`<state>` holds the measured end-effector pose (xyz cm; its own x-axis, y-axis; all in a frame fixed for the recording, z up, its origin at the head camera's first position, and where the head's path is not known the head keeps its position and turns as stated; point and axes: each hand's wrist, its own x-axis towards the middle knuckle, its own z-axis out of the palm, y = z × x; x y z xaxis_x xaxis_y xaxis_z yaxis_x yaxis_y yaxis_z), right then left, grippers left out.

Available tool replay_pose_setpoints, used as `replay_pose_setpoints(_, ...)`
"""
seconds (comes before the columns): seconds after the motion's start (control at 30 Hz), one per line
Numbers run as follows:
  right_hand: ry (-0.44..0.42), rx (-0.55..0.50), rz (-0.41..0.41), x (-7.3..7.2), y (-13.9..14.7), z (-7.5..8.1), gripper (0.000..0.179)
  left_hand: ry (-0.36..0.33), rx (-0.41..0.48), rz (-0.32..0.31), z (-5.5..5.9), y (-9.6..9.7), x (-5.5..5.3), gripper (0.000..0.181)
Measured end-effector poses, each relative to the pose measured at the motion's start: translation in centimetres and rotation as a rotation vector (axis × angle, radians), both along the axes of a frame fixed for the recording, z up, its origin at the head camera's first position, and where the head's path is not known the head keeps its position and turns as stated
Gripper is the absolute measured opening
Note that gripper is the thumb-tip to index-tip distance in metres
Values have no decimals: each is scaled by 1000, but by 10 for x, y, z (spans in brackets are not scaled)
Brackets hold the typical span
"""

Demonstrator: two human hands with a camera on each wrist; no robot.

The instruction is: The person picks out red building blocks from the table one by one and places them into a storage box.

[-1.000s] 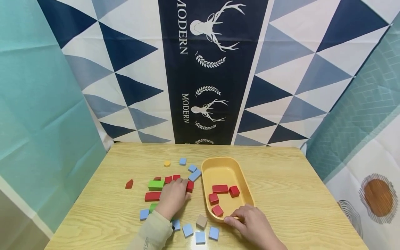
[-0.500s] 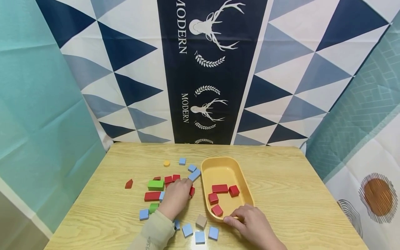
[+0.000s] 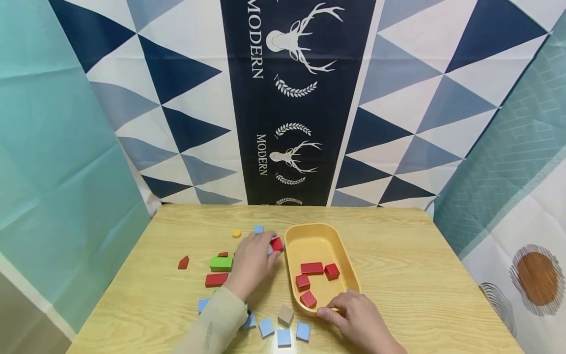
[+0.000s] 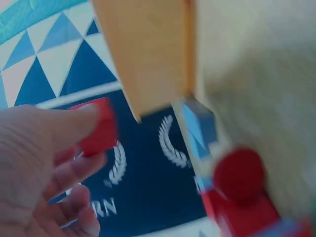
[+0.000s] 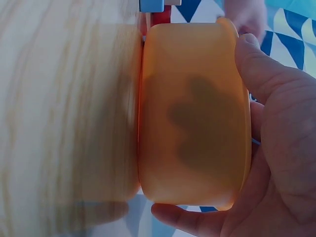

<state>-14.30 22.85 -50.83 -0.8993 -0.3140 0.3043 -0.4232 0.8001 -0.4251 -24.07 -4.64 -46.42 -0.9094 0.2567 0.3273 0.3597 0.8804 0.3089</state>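
My left hand (image 3: 253,261) pinches a red block (image 3: 276,244) between thumb and fingers, just left of the yellow plastic bin (image 3: 311,242). In the left wrist view this red block (image 4: 102,129) is raised in front of the wall cloth, the thumb lying along it. My right hand (image 3: 355,314) holds the bin's near rim, thumb on top. The right wrist view shows fingers under the rim and against the bin's outer wall (image 5: 197,59). Several red blocks lie inside, among them a long one (image 3: 312,268).
Left of the bin lie a green block (image 3: 221,264), a long red block (image 3: 216,280), a red pointed piece (image 3: 183,262) and a yellow disc (image 3: 236,233). Several blue blocks (image 3: 284,338) and a tan block (image 3: 285,315) sit near the front. Patterned cloth hangs behind the table.
My left hand has moved away from me and lifted the red block from the cluster, bringing it beside the bin's far left side. The right hand stays on the rim.
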Motion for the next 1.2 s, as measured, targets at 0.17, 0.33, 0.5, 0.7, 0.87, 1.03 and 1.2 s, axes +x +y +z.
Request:
replay_pose_setpoints(0.17,-28,0,-4,-1,-1,0,23,-106,115,-112,7,29,-29,40)
replay_pose_setpoints(0.33,-101,-19,32,0,-3,-3,24,-177,83,-169,-15,46,-56,31)
replay_pose_setpoints(0.5,-84,-15,41,2,-2,-2,23,-148,-32,-165,-29,55,-65,29)
replay_pose_setpoints(0.7,-35,-17,29,-1,0,2,22,-67,-156,-161,-28,63,-66,30)
replay_pose_setpoints(0.87,-34,-18,37,-1,-1,1,21,-70,-177,-141,-30,62,-64,40)
replay_pose_setpoints(1.03,-14,-18,36,-1,-1,0,21,-51,-183,-138,-31,63,-62,41)
replay_pose_setpoints(1.2,-14,-15,39,-2,1,-1,20,-62,-188,-136,-30,66,-61,40)
